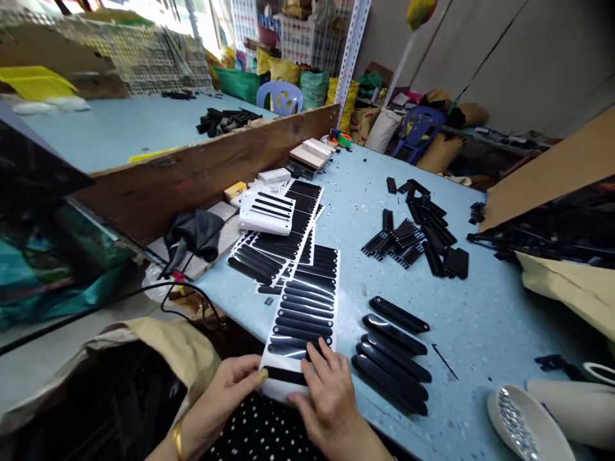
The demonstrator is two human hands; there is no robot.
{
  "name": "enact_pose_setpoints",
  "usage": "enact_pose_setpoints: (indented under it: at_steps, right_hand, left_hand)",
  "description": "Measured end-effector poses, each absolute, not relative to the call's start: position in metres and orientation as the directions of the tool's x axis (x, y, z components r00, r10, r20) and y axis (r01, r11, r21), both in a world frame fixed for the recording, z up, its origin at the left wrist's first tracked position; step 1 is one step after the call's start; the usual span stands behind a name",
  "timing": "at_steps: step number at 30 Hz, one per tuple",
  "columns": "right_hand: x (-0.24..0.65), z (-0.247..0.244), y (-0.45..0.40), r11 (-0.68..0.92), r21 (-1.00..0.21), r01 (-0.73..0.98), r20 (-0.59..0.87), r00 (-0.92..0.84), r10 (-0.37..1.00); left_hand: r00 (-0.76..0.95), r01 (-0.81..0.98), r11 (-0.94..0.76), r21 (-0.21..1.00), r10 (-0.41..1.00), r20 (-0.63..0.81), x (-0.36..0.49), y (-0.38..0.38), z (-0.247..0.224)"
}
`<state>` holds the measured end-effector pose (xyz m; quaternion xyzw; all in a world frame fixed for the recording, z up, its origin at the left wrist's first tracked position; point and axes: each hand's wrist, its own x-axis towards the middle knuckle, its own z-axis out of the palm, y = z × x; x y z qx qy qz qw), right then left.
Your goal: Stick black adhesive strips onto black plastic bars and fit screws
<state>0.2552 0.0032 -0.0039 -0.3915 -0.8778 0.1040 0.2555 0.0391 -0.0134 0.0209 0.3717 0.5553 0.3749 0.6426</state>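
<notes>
A white sheet with rows of long, rounded black strips (304, 305) lies at the table's near edge. My left hand (243, 383) pinches its lower left edge between thumb and fingers. On the sheet's lower right part rests my right hand (329, 389), palm down with fingers stretched out, over the end of a black strip (286, 376). To the right of the sheet lie several long glossy black pieces (394, 368); the farthest one (398, 314) shows a ribbed face. More sheets of black strips (298, 221) are stacked beyond, under a curved white piece with dark slots (266, 212).
Black plastic parts (423, 224) form a loose pile on the blue table (350, 282). A bowl of small shiny bits (514, 422) sits at the near right. Cardboard boxes flank the right side (552, 173); an open bag of dark pieces (158, 346) stands at left. A wooden board (211, 153) borders the table.
</notes>
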Motion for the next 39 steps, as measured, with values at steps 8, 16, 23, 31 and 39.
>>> enact_pose_setpoints:
  at_steps: [8, 16, 23, 31, 39]
  right_hand:
    - [0.257, 0.008, -0.002, 0.608, -0.442, 0.659, 0.311, -0.524, 0.793]
    - [0.241, 0.018, 0.021, 0.646, -0.537, 0.543, 0.495, -0.417, 0.762]
    - [0.224, 0.0, 0.026, 0.599, -0.513, 0.614, 0.469, -0.384, 0.795]
    - [0.218, -0.003, 0.034, 0.501, -0.72, 0.48, 0.426, -0.265, 0.865]
    - [0.219, 0.004, 0.054, 0.211, -0.961, 0.178, 0.174, -0.204, 0.963]
  left_hand:
    - [0.19, -0.408, 0.527, 0.745, 0.847, -0.496, 0.051, -0.009, 0.023]
    - [0.198, -0.485, 0.521, 0.702, 0.847, -0.493, 0.052, -0.007, 0.021]
    - [0.196, -0.52, 0.523, 0.675, 0.842, -0.502, 0.049, -0.006, 0.021]
    - [0.12, -0.38, 0.429, 0.82, 0.901, -0.416, 0.06, 0.009, 0.027]
    - [0.189, -0.393, 0.427, 0.814, 0.904, -0.383, 0.066, 0.023, 0.029]
